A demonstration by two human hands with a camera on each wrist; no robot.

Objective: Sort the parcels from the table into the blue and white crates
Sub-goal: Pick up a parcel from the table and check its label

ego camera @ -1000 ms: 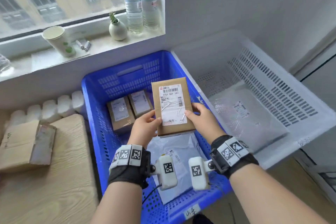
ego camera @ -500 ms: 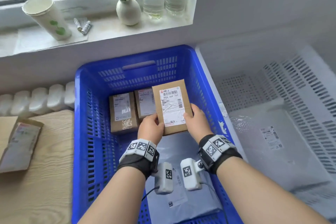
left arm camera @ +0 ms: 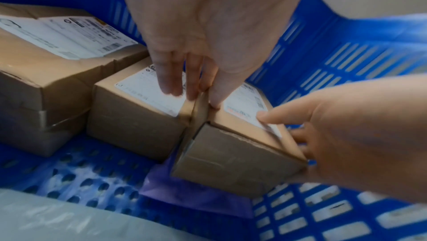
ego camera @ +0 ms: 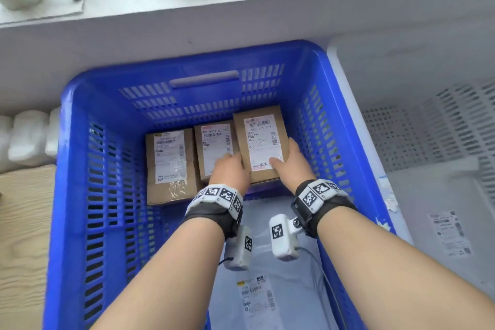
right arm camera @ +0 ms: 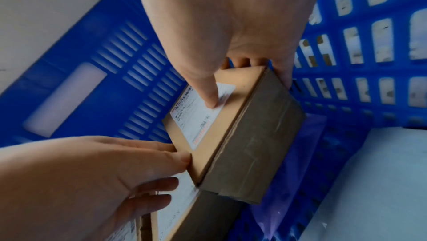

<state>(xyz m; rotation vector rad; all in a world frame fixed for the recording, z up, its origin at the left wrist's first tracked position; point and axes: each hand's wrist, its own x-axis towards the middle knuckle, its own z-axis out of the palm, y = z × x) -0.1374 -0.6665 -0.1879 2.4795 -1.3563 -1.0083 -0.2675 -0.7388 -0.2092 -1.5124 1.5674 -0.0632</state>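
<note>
Probably light, stiff cardboard box (ego camera: pixel 263 146); both hands' fingers (right arm camera: pixel 211 97) clamped on its long sides, best gripped there

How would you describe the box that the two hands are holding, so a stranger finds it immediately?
Look into the blue crate. Three brown cardboard boxes stand in a row at its far end. It is the rightmost box, the only one gripped by the left hand and the right hand.
</note>
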